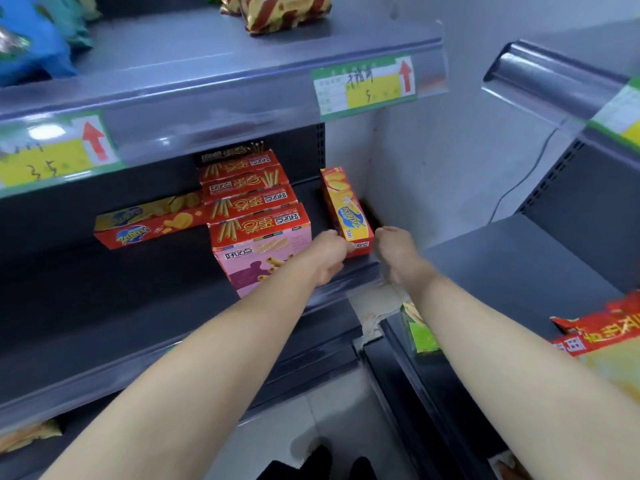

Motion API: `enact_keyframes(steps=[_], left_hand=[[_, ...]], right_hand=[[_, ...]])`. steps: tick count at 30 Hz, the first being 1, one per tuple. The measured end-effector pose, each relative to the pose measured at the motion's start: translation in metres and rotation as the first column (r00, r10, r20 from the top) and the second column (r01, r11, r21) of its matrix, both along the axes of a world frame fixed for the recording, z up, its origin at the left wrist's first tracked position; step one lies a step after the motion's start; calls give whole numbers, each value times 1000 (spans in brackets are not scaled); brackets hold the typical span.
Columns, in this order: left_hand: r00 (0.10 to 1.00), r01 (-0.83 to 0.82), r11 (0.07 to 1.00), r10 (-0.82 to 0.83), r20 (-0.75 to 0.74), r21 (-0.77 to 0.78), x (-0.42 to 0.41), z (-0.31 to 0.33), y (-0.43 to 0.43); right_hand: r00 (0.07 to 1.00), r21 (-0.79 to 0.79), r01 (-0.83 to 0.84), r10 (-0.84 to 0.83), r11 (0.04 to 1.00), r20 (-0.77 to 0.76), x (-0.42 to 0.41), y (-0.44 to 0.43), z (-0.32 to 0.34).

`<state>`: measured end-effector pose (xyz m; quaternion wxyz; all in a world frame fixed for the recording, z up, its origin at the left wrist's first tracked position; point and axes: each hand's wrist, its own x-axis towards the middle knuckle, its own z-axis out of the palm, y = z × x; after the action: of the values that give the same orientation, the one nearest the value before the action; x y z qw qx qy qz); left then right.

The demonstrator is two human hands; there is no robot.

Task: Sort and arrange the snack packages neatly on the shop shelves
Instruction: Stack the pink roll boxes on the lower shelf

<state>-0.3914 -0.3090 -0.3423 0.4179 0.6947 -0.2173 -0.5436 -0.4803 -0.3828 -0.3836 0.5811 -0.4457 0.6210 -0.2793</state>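
A long red-and-yellow snack box stands on its narrow side at the right end of the middle shelf. My left hand touches its near left corner, fingers curled at the box. My right hand sits just right of the box's near end; whether it touches is unclear. Left of them a row of red egg-roll boxes runs back into the shelf, with a pink-fronted one nearest. Another long red-and-yellow box lies flat further left.
The upper shelf carries blue bags and gold-red striped bags, with price labels on its edge. A second shelf unit at right holds a green box and a red-yellow bag. A white wall closes the corner.
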Motion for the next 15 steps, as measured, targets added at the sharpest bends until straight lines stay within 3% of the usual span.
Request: enact_keyframes(steps=[3,7,15], left_hand=[[1000,-26,999,26,10,24,5,-13,-16],[993,-70,997,73,-94,39,7,-30,-30],[964,-229,973,224,-143,-20,-13,-34,-30]], right_hand=[[997,64,-78,75,995,36,7,-11,-6],[994,94,-89,83,992,65,12,-21,-15],[988,73,-20,9,997,154,-1,-10,-16]])
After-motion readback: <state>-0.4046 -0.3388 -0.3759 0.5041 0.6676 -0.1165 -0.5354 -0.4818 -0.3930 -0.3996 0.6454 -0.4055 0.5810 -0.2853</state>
